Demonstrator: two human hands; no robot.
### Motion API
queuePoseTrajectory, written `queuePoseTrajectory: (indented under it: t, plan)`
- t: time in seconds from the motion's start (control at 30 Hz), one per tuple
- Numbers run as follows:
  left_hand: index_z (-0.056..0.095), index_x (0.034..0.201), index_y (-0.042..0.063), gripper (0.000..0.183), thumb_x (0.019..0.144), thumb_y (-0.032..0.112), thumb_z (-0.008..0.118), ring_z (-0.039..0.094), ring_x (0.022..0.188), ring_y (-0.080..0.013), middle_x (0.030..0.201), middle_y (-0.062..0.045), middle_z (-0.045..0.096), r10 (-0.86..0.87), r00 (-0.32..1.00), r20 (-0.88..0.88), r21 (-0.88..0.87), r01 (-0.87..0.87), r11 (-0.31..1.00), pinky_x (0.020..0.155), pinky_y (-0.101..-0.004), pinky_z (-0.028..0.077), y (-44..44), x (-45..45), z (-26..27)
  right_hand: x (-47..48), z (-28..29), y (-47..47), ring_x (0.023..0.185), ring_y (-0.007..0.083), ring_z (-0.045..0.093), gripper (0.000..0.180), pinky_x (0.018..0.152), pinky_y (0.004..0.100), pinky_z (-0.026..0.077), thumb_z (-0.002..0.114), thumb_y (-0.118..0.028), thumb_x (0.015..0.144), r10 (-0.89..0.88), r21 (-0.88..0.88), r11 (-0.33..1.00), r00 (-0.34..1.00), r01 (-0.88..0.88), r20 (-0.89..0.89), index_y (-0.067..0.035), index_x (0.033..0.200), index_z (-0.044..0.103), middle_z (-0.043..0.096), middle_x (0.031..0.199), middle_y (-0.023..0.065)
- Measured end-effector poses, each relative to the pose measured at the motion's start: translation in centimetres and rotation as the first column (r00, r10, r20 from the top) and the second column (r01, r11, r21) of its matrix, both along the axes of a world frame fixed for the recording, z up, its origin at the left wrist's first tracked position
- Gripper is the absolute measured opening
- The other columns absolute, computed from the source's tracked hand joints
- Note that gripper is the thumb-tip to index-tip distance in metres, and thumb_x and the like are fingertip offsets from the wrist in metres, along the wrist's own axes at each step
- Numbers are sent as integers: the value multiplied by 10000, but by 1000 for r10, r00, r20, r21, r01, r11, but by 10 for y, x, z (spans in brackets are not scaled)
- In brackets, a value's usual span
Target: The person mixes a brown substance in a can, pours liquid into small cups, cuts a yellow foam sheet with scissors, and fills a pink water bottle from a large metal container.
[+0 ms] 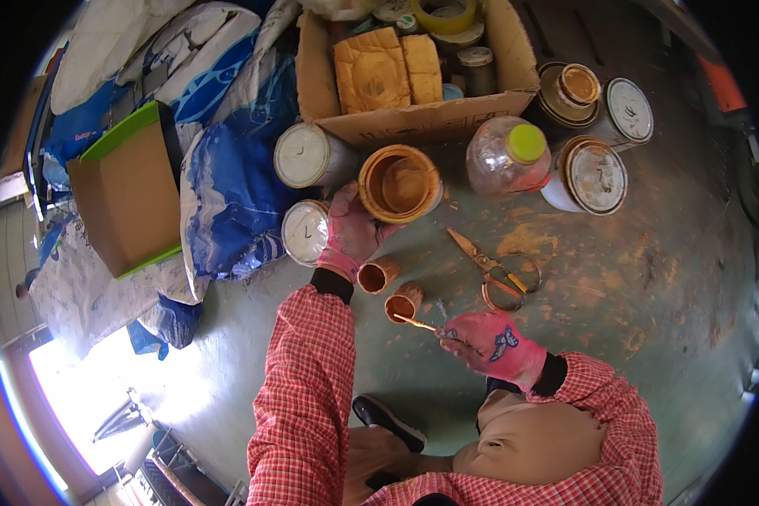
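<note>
My left hand [353, 229], in a pink glove, grips the side of an open tub [430, 171] whose rim and inside are coated orange-brown. My right hand [496, 348], gloved in pink with a butterfly print, pinches a thin stick [422, 324]. The stick's far end reaches the mouth of a small brown-coated cup [411, 296]. A second such cup [389, 269] stands just beyond it, near my left wrist. Scissors [490, 265] with stained blades lie spread on the floor to the right of the cups.
A cardboard box [417, 123] of jars and tape stands at the back. Lidded cans [300, 155] are left; a green-capped plastic jar [481, 158] and more cans [598, 177] are right. Blue-and-white sacks [234, 196] and a green-edged cardboard tray [136, 196] lie left on the stained floor [607, 272].
</note>
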State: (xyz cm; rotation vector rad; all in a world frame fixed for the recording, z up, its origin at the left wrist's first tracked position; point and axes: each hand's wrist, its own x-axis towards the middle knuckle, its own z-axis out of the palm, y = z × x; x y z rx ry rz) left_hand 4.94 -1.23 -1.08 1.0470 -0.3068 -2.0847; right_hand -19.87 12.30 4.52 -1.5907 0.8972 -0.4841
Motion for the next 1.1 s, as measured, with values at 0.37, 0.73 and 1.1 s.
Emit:
queuePoseTrajectory:
  t: [0.37, 0.73, 1.1]
  plan:
    - [405, 1341, 26, 641, 825, 315, 652, 457, 1233, -236, 1321, -127, 487, -42, 559, 828, -78, 189, 979, 1032, -376, 368, 98, 68, 69, 1, 5, -1, 650, 271, 623, 113, 577, 327, 485, 638, -61, 797, -111, -70, 992, 993, 109, -25, -19, 901, 633, 618, 727, 115]
    - [224, 1435, 185, 1188, 458, 398, 866, 241, 1353, -332, 1443, -158, 270, -371, -588, 718, 648, 373, 664, 1054, -543, 258, 161, 99, -17, 6, 14, 3, 658, 250, 631, 151, 583, 323, 494, 648, 12, 786, -79, -160, 983, 995, 86, 53, -21, 928, 608, 631, 782, 119]
    - [415, 1304, 142, 872, 527, 217, 804, 507, 1083, -286, 1167, -143, 484, -199, -131, 971, 235, 401, 886, 907, -387, 459, 159, 107, 26, 10, 17, 6, 653, 256, 624, 135, 571, 319, 487, 666, -40, 796, -115, -102, 987, 990, 124, 83, -29, 921, 617, 626, 769, 120]
